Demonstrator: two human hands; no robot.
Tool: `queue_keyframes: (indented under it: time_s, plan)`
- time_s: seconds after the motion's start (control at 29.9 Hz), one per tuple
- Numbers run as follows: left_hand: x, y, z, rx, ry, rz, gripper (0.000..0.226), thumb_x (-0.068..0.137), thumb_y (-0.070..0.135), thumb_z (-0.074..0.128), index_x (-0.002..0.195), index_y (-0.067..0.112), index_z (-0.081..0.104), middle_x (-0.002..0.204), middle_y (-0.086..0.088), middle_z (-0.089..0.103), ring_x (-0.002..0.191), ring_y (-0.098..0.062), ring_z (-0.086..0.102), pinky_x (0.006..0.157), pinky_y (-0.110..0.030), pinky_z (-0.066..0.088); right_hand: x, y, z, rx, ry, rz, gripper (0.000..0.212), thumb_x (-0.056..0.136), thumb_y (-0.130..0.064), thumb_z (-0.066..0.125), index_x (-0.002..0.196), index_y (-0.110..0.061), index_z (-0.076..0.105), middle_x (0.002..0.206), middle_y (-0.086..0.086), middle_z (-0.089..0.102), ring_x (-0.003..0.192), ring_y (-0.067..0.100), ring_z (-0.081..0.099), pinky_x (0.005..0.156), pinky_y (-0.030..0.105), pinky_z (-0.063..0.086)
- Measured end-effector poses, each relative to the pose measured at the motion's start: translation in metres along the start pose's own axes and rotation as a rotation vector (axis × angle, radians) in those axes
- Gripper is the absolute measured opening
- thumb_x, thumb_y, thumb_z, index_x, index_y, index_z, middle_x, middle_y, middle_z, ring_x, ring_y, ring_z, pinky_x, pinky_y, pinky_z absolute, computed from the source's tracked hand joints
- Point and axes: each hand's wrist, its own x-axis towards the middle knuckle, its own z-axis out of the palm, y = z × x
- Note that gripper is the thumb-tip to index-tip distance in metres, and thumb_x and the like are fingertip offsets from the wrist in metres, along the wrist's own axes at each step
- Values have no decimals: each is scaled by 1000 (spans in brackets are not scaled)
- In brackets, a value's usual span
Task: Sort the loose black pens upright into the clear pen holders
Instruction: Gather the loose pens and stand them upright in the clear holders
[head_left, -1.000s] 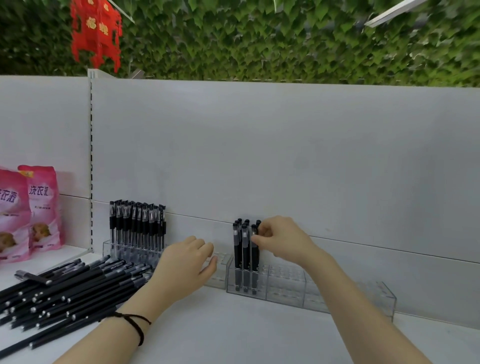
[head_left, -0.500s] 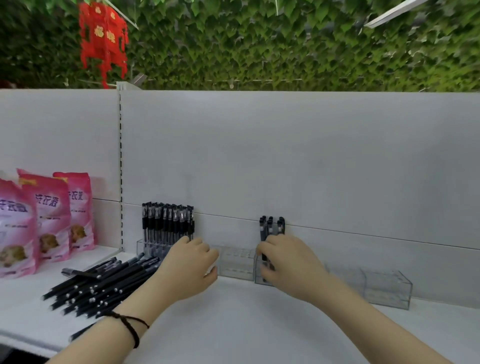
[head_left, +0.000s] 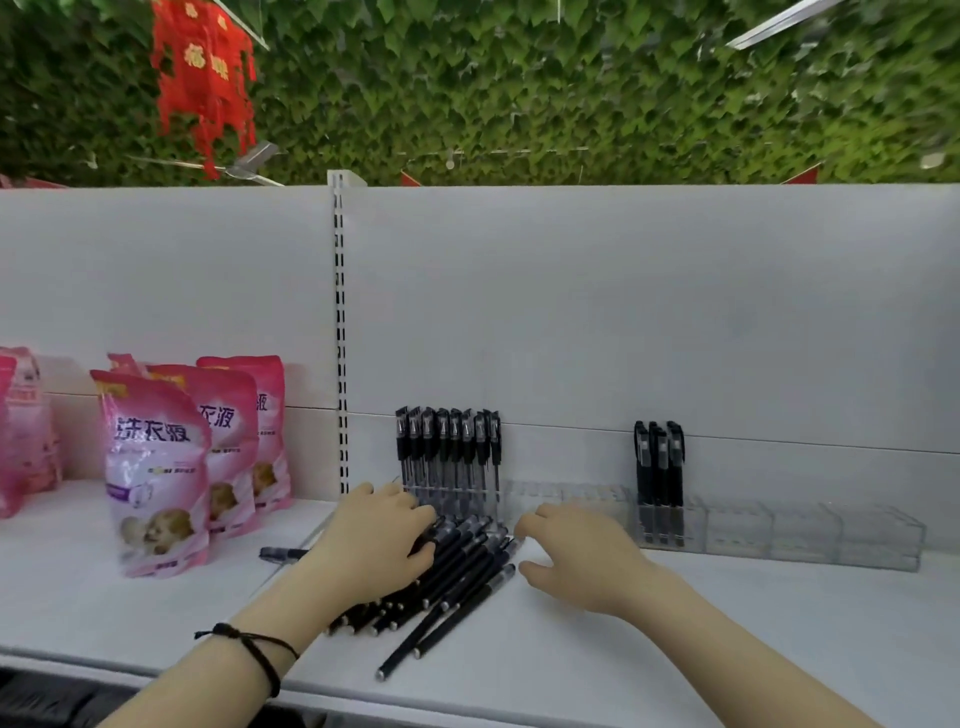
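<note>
While my left hand (head_left: 379, 545) is lying palm-down on the heap of loose black pens (head_left: 462, 577), slim matte barrels on the smooth white shelf (head_left: 805, 597), though whether it is gripping any I cannot tell, my right hand (head_left: 576, 561) is spreading relaxed, empty fingers just beside them. Glossy clear pen holders (head_left: 831, 530) behind are carrying upright pens (head_left: 447, 452). Pink pouches (head_left: 156, 467) are showing 洗衣液.

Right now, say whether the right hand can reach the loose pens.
Probably yes: the right hand is open beside the loose pens, nothing between; the left hand covers their left part.
</note>
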Motion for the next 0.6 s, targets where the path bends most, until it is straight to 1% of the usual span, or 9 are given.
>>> queue_keyframes:
  time_s: [0.07,0.13,0.17,0.27,0.37,0.47,0.54,0.6]
  plan:
    - [2,0,3,-28,26,20,44,93,49,21,104,22,52,97,2,58,95,-19,51,71,-32,28,5,-5,5,31,-10,34,40,94,-40,46,128,-21,51,124,1,56,115,23,52,87,33,44]
    - [6,-7,11,-78,89,63,54,85,53,10,100,22,52,92,3,58,93,-19,53,71,-31,29,14,-12,11,78,-3,94,38,93,-39,47,127,-23,53,124,-1,57,114,21,52,86,31,42]
    - [10,-9,14,-103,99,79,57,83,53,7,99,22,53,91,4,57,92,-18,53,71,-31,30,17,-15,13,107,-2,130,36,93,-39,48,125,-25,54,123,-3,57,114,20,52,85,31,41]
    - [21,-7,20,-146,81,89,41,92,49,24,97,21,54,90,4,57,88,-18,52,71,-30,36,24,-16,20,156,-41,208,31,91,-38,49,119,-28,57,121,-4,59,111,18,54,88,32,45]
    - [33,-9,26,-189,75,71,31,94,48,32,91,22,49,90,3,57,88,-18,52,72,-31,42,35,-13,21,245,-83,271,24,91,-34,52,112,-25,62,113,-5,63,97,14,57,80,29,47]
    - [39,-10,31,-261,93,46,29,94,47,36,92,23,51,89,5,57,88,-16,52,74,-31,46,41,-7,16,429,-91,240,12,90,-24,56,95,-22,67,98,-5,65,76,3,53,68,16,43]
    - [40,-11,33,-310,112,32,30,94,48,37,94,23,54,89,7,56,89,-13,51,71,-28,43,39,-5,14,567,-131,183,8,86,-20,62,90,-22,69,95,-8,65,76,0,53,67,12,42]
    - [39,-10,34,-356,148,31,29,94,48,38,95,24,55,90,8,57,90,-12,51,69,-27,41,34,-3,13,617,-212,116,14,82,-22,66,94,-27,70,97,-15,59,81,-3,51,70,12,41]
